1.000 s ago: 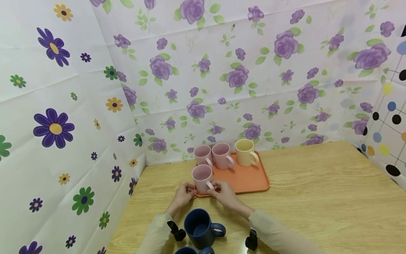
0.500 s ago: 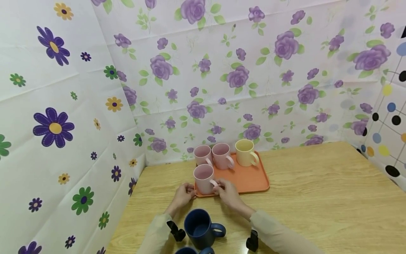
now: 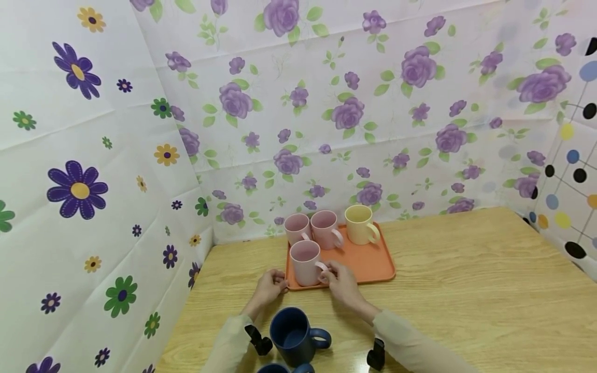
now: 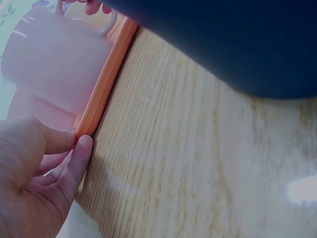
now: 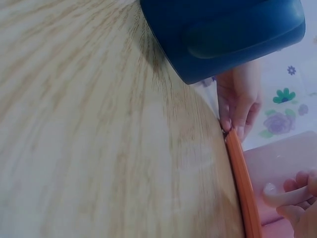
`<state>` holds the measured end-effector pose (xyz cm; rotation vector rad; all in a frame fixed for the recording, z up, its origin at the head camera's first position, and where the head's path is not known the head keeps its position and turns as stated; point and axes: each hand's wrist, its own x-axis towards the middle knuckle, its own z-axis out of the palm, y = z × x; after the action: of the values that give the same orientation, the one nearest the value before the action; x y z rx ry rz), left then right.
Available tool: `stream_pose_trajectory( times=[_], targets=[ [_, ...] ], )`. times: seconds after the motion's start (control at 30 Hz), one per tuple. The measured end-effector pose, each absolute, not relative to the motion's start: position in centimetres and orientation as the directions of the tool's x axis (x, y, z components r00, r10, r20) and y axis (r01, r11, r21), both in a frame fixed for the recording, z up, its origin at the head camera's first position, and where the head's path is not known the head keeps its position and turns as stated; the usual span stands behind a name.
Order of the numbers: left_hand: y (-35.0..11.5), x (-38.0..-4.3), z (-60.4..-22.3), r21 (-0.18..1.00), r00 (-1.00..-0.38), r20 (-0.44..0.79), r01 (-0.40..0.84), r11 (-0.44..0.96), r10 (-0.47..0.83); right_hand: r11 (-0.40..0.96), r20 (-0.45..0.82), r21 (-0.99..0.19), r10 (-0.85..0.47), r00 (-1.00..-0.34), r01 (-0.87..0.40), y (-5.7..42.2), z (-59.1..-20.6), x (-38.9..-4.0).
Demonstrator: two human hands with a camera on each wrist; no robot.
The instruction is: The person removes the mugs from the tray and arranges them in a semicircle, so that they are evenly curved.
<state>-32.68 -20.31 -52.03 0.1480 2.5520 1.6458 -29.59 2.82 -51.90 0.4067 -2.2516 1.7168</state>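
Observation:
My left hand (image 3: 270,286) pinches the near left corner of the orange tray (image 3: 368,267); in the left wrist view, thumb and forefinger meet on the tray's rim (image 4: 105,82). My right hand (image 3: 344,284) pinches the handle of a pink mug (image 3: 305,267), which stands upright at the tray's front left. In the right wrist view, curled fingers show around that mug's handle (image 5: 290,198). Behind it on the tray are two more pink mugs, one at the back left (image 3: 296,227) and one beside it (image 3: 324,226). A yellow mug (image 3: 358,225) stands at the back right.
A dark blue mug (image 3: 291,334) stands on the wooden table (image 3: 466,290) between my forearms. Part of a second blue mug (image 3: 274,368) shows at the bottom edge. Flower-patterned cloth (image 3: 298,129) hangs behind the table and along its left side.
My right hand has moved the front pink mug a little to the right along the tray, by its handle. The left hand has stayed at the tray corner.

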Motion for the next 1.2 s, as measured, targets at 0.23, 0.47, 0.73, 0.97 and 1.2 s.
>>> stream_pose_trajectory(
  times=[0.23, 0.47, 0.73, 0.97, 1.2],
  targets=[
    [-20.3, -32.5, -52.2, 0.92, -0.99, -0.042, 0.013, 0.392, 0.131, 0.249, 0.353, -0.904, -0.027, -0.935, -0.349, 3.5, -51.4, -29.2],
    [-20.2, -32.3, -52.1, 0.915, -0.99, -0.035, 0.023, 0.402, 0.137, 0.234, 0.33, -0.915, -0.037, -0.943, -0.329, 4.5, -50.6, -28.5],
    [-19.8, -31.5, -50.7, 0.917, -0.988, -0.016, 0.047, 0.397, 0.154, 0.24, 0.331, -0.915, -0.014, -0.944, -0.325, 5.2, -50.2, -28.1],
    [-20.0, -32.3, -51.5, 0.912, -0.991, -0.039, 0.017, 0.411, 0.128, 0.303, 0.375, -0.88, -0.026, -0.927, -0.365, 6.1, -49.9, -27.6],
    [-20.1, -32.4, -51.3, 0.91, -0.992, -0.047, 0.005, 0.414, 0.115, 0.303, 0.385, -0.872, -0.057, -0.921, -0.383, 6.7, -49.7, -26.9]
  ],
)
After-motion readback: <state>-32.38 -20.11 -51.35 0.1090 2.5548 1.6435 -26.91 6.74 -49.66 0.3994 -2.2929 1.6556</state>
